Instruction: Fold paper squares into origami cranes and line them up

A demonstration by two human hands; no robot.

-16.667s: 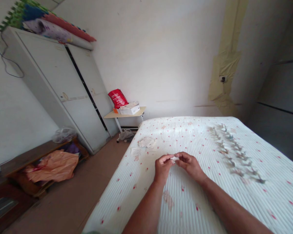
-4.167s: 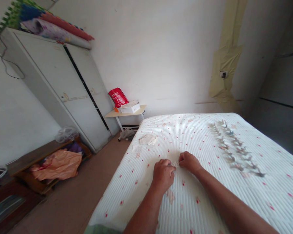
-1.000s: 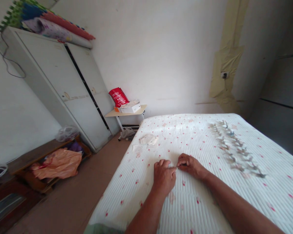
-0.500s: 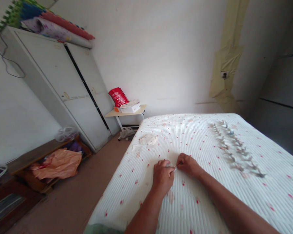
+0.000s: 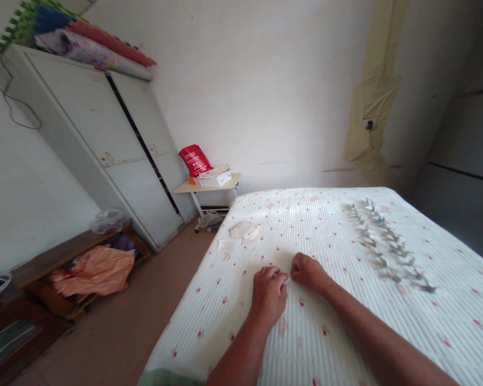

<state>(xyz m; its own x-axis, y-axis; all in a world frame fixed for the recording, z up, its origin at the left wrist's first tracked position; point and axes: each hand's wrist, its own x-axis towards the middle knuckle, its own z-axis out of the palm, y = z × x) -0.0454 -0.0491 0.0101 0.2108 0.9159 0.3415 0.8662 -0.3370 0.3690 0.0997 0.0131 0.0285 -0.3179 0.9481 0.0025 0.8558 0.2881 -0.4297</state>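
Low over the bed, my left hand (image 5: 269,292) is closed, thumb and fingers pinching a small whitish piece of paper (image 5: 287,278), mostly hidden by the fingers. My right hand (image 5: 308,272) is closed just to its right, its fingertips at the paper's other side. Farther up the bed on the left lie several flat printed paper pieces (image 5: 244,230), some overlapping. To the right, small folded paper figures (image 5: 390,241) with pointed ends, like paper cranes, stand in slanting rows; they look blurred.
The bed's white ribbed cover (image 5: 314,343) has small red marks. Beyond its far left corner, a small table (image 5: 181,187) bears a red bag (image 5: 195,160) and a white box (image 5: 215,178). A grey cabinet (image 5: 84,118) and a low wooden shelf (image 5: 40,252) with an orange plastic bag (image 5: 96,271) stand left.
My fingers have shifted slightly around the paper, and less of it shows now. Both hands stay in nearly the same place; the paper pieces and folded figures have not moved.
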